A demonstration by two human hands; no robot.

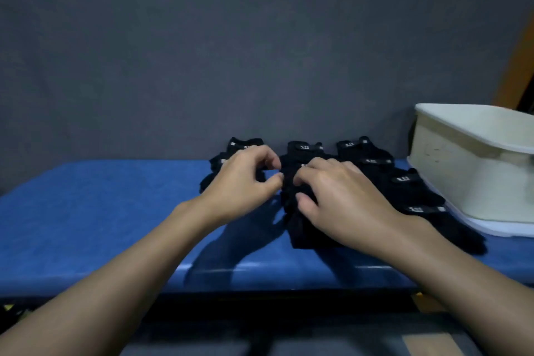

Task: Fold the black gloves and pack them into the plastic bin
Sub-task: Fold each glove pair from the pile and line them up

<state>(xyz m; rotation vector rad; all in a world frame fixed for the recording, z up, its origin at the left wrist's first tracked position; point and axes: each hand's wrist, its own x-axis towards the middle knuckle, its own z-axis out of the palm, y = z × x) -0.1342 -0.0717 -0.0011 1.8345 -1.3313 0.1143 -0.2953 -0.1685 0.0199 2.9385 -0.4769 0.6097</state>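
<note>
On the blue desk (101, 211), set against a grey backdrop (231, 37), lie the black gloves (404, 191) in an overlapping heap, most of them fanned out to the right toward the plastic bin (462, 167). The bin is off-white, stands at the desk's right end just beside the nearest gloves, and its inside is hidden from this angle. A few more gloves (245, 143) lie behind the left hand (245, 179). Several wrist tabs carry small white lettering: the tab (304, 147) at the top of the middle glove (300, 234) reads "5.11", and the same mark shows on the tabs running down the right-hand row, though the ones nearest the viewer are too blurred to read fully. The middle glove lies lengthwise between the two hands. The left hand's grip is nearly closed, fingers curled, with thumb and forefinger tips pinching the glove's left edge. The right hand (344, 196) lies over the glove's right side, fingers bent down into the fabric and thumb pressed in beneath them, so its grip has a bunch of that glove.
</note>
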